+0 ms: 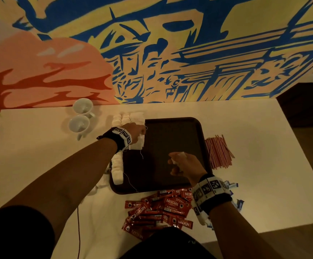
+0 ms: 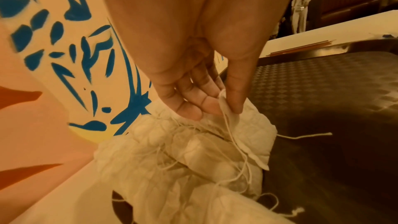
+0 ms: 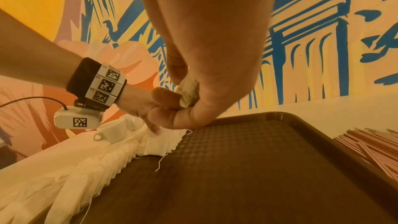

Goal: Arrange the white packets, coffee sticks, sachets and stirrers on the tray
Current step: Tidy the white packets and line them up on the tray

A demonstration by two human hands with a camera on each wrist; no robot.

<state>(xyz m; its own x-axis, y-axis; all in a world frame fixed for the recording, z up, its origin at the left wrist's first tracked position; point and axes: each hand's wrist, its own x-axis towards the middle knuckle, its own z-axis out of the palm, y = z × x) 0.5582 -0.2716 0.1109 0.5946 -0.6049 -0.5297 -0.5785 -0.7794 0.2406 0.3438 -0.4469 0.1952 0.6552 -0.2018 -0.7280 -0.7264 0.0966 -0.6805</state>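
head tray: dark brown plastic tray (image 1: 172,139), rounded corners, fine checker texture, flat on pale tabletop (image 1: 254,128).
head packets: white packets (image 1: 118,169), soft crinkled paper with loose strings, rowed along tray's left edge and heaped at its far-left corner.
head left hand: left hand (image 1: 136,130) at tray's far-left corner, down on the packet heap.
head right hand: right hand (image 1: 184,163) above tray's near-right part, fingers curled round one small white packet.
head coffee sticks: red glossy coffee sticks (image 1: 159,208) in a loose pile on tabletop, just at tray's near edge.
head stirrers: thin pink-red stirrers (image 1: 220,153), straight, bundled right of tray.
head sachets: blue-white sachets (image 1: 238,202) by right wrist, partly hidden.
head cups: two white cups (image 1: 80,116) left of tray, near painted wall.
left wrist hand: thumb and fingers (image 2: 212,104) pinch the edge of one packet (image 2: 235,125), which hangs over the heap; strings trail onto tray.
right wrist hand: thumb and fingers closed tight on a crumpled packet (image 3: 189,94) above tray; left hand's fingertip touches the fanned packet stack.
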